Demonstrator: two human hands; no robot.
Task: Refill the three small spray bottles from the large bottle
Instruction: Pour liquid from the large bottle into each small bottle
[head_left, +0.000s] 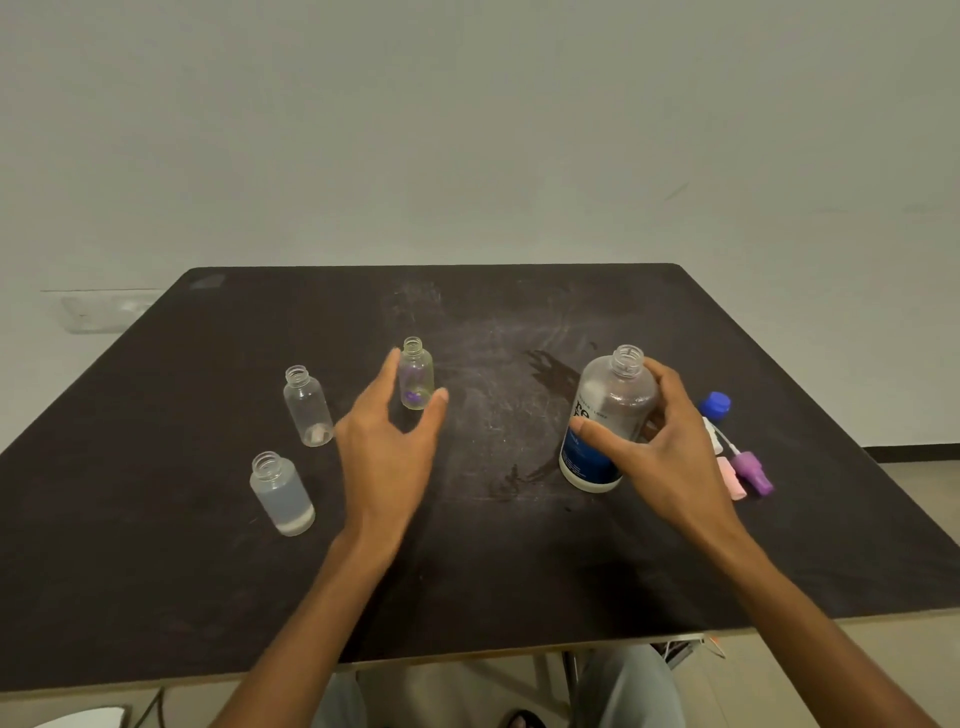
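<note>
- Fingers (597, 428) of the right hand (670, 441) are wrapped round the big bottle (605, 415), thumb across the front, the rest curled behind it.
- Big bottle stands upright on the desk (467, 571) at about 3 o'clock, cap off, neck open, blue label low down.
- Left hand (387, 447) hovers near the middle with fingers spread apart, holding nothing. Thumb and forefinger sit either side of the far small bottle (415, 376), can't tell if they touch it.
- That small bottle is at 12 o'clock, upright, open, a bit of purple at the bottom.
- Two more small bottles at 9 o'clock: one (307, 408) nearly empty, the nearer one (283, 493) cloudy with liquid in it. Both upright, no tops.
- Blue cap (716, 404) and the spray tops, purple (753, 470) and pink (731, 477), lie just right of the big bottle.
- Wet smears (550, 371) on the desk beside the big bottle.
</note>
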